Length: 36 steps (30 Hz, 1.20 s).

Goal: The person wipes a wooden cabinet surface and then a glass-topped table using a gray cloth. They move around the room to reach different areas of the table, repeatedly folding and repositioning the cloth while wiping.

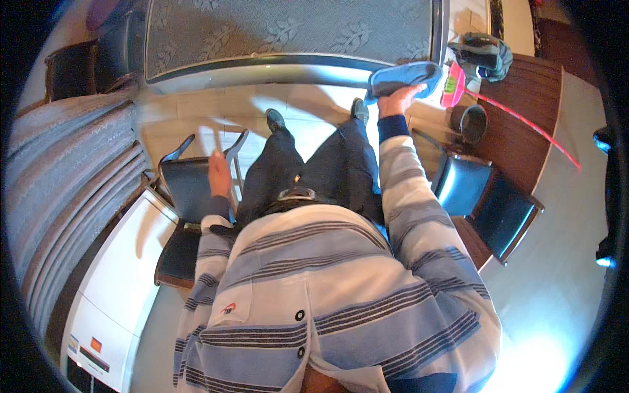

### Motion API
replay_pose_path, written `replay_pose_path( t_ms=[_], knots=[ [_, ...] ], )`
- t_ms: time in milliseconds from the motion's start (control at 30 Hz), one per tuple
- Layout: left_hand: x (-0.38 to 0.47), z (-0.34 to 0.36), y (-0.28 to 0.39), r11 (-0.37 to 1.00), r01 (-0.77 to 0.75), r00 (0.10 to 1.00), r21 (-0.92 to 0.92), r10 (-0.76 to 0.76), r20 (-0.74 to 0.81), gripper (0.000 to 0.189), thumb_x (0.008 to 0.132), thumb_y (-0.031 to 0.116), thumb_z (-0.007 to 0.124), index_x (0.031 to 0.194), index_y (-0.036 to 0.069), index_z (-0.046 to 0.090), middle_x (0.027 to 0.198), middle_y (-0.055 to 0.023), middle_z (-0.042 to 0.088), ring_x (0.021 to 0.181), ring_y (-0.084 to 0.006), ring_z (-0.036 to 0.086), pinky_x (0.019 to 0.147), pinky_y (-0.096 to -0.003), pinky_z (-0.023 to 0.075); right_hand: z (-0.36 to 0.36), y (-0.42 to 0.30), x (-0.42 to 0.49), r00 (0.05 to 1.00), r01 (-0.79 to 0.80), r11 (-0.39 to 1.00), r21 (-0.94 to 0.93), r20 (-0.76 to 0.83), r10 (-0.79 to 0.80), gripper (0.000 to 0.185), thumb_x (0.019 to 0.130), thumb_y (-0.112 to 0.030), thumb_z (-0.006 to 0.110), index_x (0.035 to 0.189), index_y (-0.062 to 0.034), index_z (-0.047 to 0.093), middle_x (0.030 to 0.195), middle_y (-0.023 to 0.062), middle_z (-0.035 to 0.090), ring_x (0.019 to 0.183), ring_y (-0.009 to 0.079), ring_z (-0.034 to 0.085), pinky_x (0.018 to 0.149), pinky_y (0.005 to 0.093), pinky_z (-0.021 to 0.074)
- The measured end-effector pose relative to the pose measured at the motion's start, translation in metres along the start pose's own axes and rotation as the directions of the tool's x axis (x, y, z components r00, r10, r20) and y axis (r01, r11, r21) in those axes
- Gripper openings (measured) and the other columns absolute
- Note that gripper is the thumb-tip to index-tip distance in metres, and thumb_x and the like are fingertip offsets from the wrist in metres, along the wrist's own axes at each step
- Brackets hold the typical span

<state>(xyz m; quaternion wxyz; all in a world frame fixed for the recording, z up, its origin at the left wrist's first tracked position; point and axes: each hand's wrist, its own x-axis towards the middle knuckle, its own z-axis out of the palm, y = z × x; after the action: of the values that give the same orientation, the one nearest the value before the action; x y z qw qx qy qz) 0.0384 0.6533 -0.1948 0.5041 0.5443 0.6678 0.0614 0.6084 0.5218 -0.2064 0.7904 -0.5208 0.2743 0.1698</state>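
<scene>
In my right hand (394, 102) is a flat blue item (404, 78), which looks like a folded cloth or a slipper. It is at the near right corner of a table (290, 37) whose dark grey top has a leaf pattern. My fingers are partly hidden behind the blue item. My left hand (219, 174) hangs at my left side with nothing seen in it. Its fingertips blur into the bright floor. Behind that hand stands a chair (184, 172) with a dark back.
A pink broom (454, 86) with green bristles and a red handle (530, 125) lies at the right. Near it are a dark bundle (484, 54), a round bin (474, 124) and more chairs (462, 184). Grey curtains (73, 162) and a white appliance (113, 275) stand left.
</scene>
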Motion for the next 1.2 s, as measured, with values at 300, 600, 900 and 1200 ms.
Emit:
replay_pose_path(
  t_ms=[300,600,900,1200],
  knots=[
    [0.066,-0.100,0.050,0.980,0.101,0.995,-0.171,-0.097,0.031,0.074,0.110,0.061,0.045,0.158,0.005,0.040,0.153,-0.0220,0.054,0.132,-0.0368,0.060,0.098,-0.0468,0.0548,0.033,0.078,-0.072,0.957,-0.042,0.998,-0.054,-0.291,0.025,0.103,0.098,-0.076,0.055,0.160,0.0018,0.031,0.159,0.0263,0.046,0.140,0.0437,0.053,0.118,0.0592,0.0431],
    [0.087,-0.095,0.085,0.982,-0.177,0.979,0.067,0.169,0.112,0.069,0.112,0.055,0.045,0.156,0.002,0.045,0.148,-0.0199,0.059,0.130,-0.0305,0.060,0.102,-0.0431,0.0516,0.048,0.124,-0.126,0.969,-0.138,0.990,-0.042,-0.212,0.126,0.114,0.099,-0.076,0.055,0.169,0.0012,0.008,0.170,0.0241,0.029,0.149,0.0406,0.043,0.122,0.0506,0.0391],
    [0.145,-0.174,0.097,0.992,-0.088,0.994,0.085,0.082,0.074,0.078,0.108,0.063,0.048,0.162,0.008,0.038,0.157,-0.0221,0.049,0.136,-0.0385,0.056,0.106,-0.0541,0.0498,0.047,0.101,-0.097,0.970,0.052,0.995,0.084,-0.240,-0.031,0.104,0.100,-0.076,0.054,0.161,0.0033,0.025,0.163,0.0268,0.039,0.140,0.0418,0.052,0.119,0.0572,0.0433],
    [0.271,-0.250,0.170,0.961,-0.258,0.959,0.100,0.242,0.149,0.079,0.111,0.060,0.045,0.166,0.004,0.033,0.161,-0.0202,0.047,0.137,-0.0360,0.057,0.106,-0.0491,0.0516,0.105,0.184,-0.156,0.930,0.173,0.976,0.130,-0.347,-0.118,0.093,0.105,-0.069,0.049,0.164,0.0004,0.029,0.163,0.0243,0.042,0.141,0.0405,0.052,0.118,0.0526,0.0432]
  ],
)
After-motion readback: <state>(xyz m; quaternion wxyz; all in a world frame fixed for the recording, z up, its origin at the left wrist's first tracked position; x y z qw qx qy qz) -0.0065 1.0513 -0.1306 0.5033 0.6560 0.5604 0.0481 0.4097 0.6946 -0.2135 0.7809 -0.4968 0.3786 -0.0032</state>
